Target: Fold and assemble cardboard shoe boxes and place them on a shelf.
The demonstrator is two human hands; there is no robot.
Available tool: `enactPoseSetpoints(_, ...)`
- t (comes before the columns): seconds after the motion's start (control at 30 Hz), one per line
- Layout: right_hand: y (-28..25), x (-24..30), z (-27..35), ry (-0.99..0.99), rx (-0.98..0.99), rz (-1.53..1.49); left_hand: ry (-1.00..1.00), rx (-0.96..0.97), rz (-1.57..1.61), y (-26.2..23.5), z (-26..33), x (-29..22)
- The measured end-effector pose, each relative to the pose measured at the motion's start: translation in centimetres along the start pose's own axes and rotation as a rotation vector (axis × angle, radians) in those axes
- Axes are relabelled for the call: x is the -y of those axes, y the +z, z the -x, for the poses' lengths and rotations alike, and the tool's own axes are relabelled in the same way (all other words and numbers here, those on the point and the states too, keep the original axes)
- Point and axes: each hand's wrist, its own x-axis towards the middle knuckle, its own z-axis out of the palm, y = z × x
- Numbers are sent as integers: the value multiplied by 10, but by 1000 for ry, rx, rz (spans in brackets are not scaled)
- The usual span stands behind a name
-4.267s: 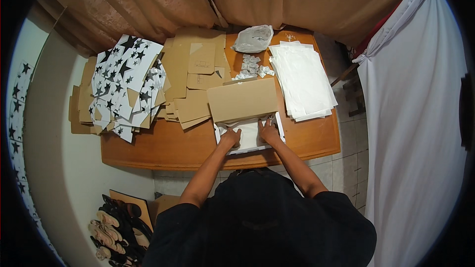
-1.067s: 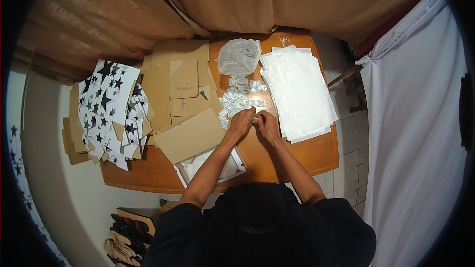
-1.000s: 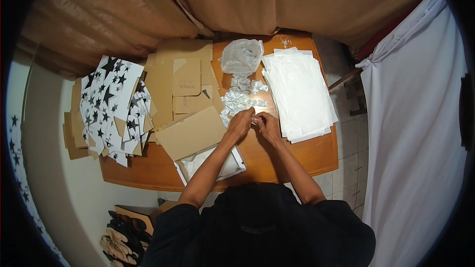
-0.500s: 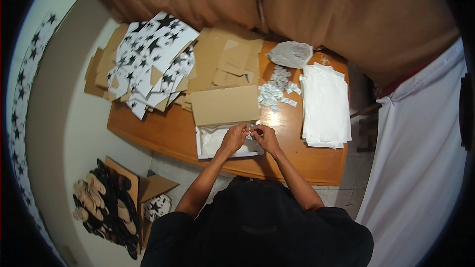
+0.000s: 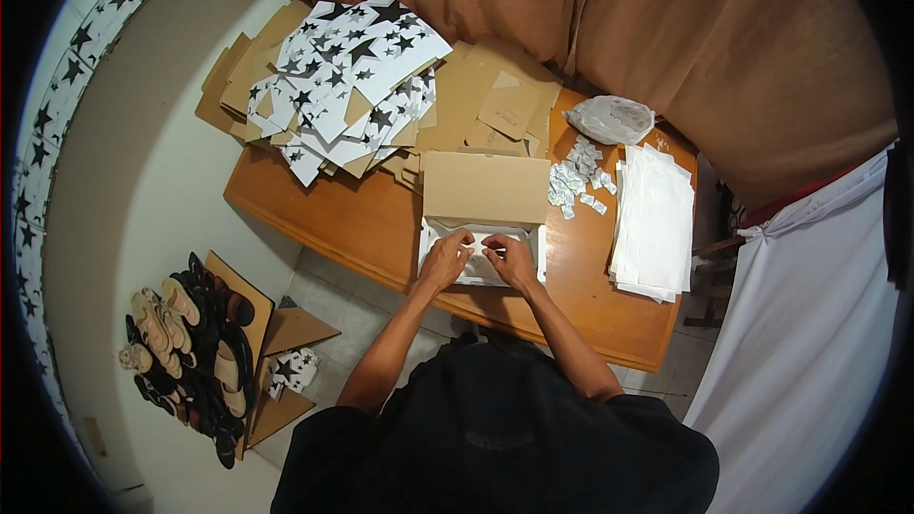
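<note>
An open white-sided cardboard box (image 5: 541,257) stands near the table's front edge, its brown lid (image 5: 486,187) raised at the back. White tissue paper (image 5: 479,273) lies inside. Over the box's middle, my left hand (image 5: 447,259) has its fingers bent into a pinch. My right hand (image 5: 511,259) faces it, thumb and fingers drawn together in the same way. The fingertips are a small gap apart; anything between them is too small and pale to make out against the paper. Small white sachets (image 5: 573,178) lie in a loose heap right of the lid.
Behind the sachets sits a clear plastic bag (image 5: 610,120). A stack of white paper sheets (image 5: 652,224) lies on the table's right. Star-patterned cardboard (image 5: 352,76) and brown cardboard (image 5: 495,86) are piled at the back. Shoes (image 5: 195,352) stand at lower left.
The view has turned, so the table appears shifted. My hands have moved from the box's right part to its middle, and their fingertips have come slightly apart.
</note>
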Motion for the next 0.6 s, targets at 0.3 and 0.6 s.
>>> enactPoseSetpoints(0.3,-1,16,-19,29,-35,75,-35,101,-24,-26,-23,7)
enactPoseSetpoints(0.6,-23,1,-3,-62,502,381,-26,563,-245,-49,-9,9)
